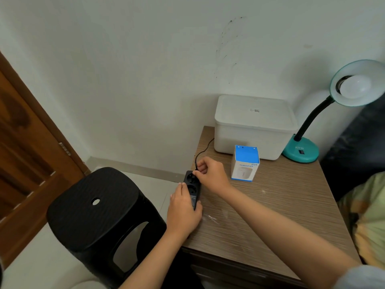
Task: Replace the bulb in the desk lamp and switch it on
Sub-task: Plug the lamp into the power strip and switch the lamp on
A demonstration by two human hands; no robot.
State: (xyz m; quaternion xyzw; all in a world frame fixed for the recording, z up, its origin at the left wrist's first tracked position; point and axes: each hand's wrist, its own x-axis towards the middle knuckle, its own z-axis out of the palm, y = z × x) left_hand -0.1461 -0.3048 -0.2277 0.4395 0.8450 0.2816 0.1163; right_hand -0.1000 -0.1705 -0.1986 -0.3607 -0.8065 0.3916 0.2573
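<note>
A teal desk lamp (302,152) stands at the table's far right, its black gooseneck bent up to a round shade. A white bulb (356,86) sits in the shade, unlit. At the table's left edge lies a black power strip (192,187). My left hand (183,211) grips the strip's near end. My right hand (211,174) pinches the lamp's black plug at the strip's far socket. The black cord (201,152) runs from my right hand back behind the white box.
A lidded white storage box (255,126) sits at the back of the wooden table (281,205). A blue and white humidifier carton (245,163) stands before it. A black plastic stool (100,215) is left of the table, and a brown door (25,153) further left.
</note>
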